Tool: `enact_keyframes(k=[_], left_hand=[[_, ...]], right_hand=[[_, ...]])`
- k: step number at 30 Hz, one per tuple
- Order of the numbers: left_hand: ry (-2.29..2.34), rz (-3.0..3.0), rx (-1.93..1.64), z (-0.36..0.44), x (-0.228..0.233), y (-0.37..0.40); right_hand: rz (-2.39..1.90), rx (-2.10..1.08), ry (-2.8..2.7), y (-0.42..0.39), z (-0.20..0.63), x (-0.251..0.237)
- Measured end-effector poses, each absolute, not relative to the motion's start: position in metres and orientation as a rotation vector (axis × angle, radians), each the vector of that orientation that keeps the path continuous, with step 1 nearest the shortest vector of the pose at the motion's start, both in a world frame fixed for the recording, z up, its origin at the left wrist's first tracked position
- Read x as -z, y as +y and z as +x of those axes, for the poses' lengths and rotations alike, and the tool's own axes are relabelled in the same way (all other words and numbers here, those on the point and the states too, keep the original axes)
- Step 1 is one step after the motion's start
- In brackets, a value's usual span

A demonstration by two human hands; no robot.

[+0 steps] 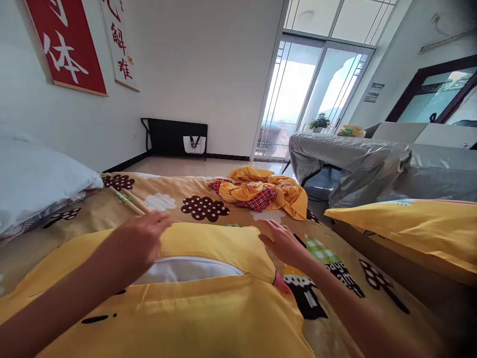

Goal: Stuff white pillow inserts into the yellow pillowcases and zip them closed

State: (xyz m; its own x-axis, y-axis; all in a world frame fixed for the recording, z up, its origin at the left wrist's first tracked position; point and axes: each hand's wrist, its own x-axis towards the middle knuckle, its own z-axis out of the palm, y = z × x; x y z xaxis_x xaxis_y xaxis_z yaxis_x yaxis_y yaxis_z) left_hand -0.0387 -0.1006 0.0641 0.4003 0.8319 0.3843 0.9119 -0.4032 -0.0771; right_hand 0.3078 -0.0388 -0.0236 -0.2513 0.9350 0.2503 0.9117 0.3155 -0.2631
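A yellow pillowcase (201,311) lies across the bed in front of me. Through a long slit in it shows the white pillow (186,268) inside. Curled fingers of my left hand (143,237) are closed at the pillowcase's far edge, left of the slit; the fingertips are partly hidden. My right hand (281,239) pinches the far right corner of the same pillowcase. Black printed marks lie on the yellow cloth near my left forearm.
A patterned tan bedsheet (201,208) lies under everything. Crumpled yellow and red-checked cloth (288,194) rests at the far edge. A white pillow (40,174) is at left, another yellow pillow (417,228) at right. Beyond stands a plastic-covered piece of furniture (372,159).
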Motion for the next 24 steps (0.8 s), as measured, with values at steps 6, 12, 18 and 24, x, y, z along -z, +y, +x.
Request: enact_keyframes(k=[6, 12, 18, 24], left_hand=[[-1.339, -2.634, 0.251, 0.082, -0.019, -0.050], [-1.519, -2.789, 0.193, 0.062, 0.072, -0.045], [-1.565, -2.811, 0.172, 0.063, 0.076, -0.047], [-1.498, -2.754, 0.144, 0.062, 0.074, -0.048]], right_hand=[[-1.308, -0.231, -2.400, -0.003, 0.214, 0.068], [-1.338, -0.327, -2.403, 0.008, 0.253, 0.117], [-1.500, -0.555, -2.323, 0.035, 0.300, 0.135], [-1.708, -0.515, -2.012, 0.048, 0.334, 0.136]])
